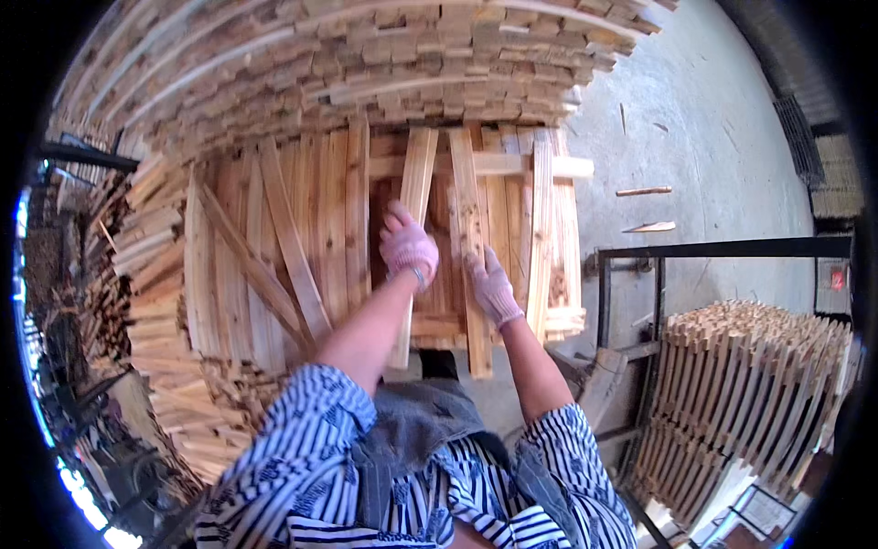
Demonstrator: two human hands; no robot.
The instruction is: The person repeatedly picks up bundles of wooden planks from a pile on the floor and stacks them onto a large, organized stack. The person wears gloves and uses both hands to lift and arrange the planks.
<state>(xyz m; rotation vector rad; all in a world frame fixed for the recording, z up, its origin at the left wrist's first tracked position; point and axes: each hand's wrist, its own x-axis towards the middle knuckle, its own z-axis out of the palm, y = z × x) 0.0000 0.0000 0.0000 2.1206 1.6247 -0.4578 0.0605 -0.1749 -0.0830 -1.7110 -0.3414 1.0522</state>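
Handling the left slat (418, 178) and right slat (467, 215)

Both lie near-to-far on the boards (329, 206), crossing a bar (572, 166) at the far end. The left hand (409, 249) sits over its slat, fingers partly curled at the left edge; I can't tell if they pinch. The right hand (494, 285) rests along its slat's right edge, grip hidden from me. Each looks light, stiff and splintery, best held mid-length by both long edges.

A wood stack (366, 64) lies behind boards (541, 220) (slat bundle (745, 393) right).
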